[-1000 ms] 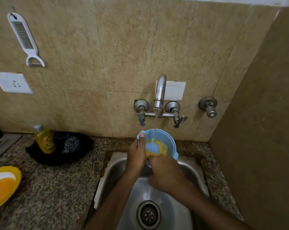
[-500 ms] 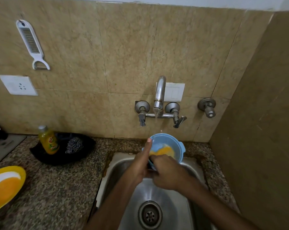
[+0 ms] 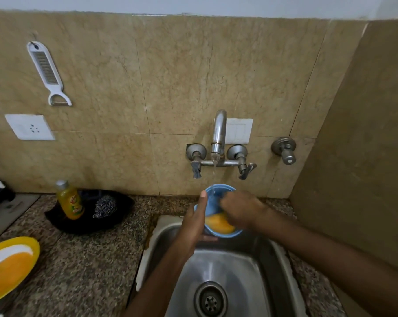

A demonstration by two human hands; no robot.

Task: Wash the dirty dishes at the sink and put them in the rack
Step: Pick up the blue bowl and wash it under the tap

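since the earlier frame the right hand (image 3: 241, 209) has travelled from the near rim up into the blue bowl (image 3: 212, 201), and water from the tap (image 3: 219, 133) now runs into the bowl in a thin stream. the left hand (image 3: 193, 225) grips the bowl's left side, thumb straight along the rim and fingers wrapped beneath. this grip keeps the bowl over the back edge of the sink (image 3: 239, 266), mouth tilted toward us, so the water runs across the inside and drains into the basin. the right hand has its fingers bent down inside the bowl; we cannot tell whether they hold a sponge. a yellow-orange patch shows just below them, either sponge or residue. we judge the step to be scrubbing and rinsing, not yet complete.

clearances: the bowl's far rim lies just under the tap's valve handles. the side wall (image 3: 364, 156) stands close on the right. open room lies to the left, over the surface (image 3: 79, 271), where a yellow plate (image 3: 36, 248) waits at the edge of view. the rack is not in view.
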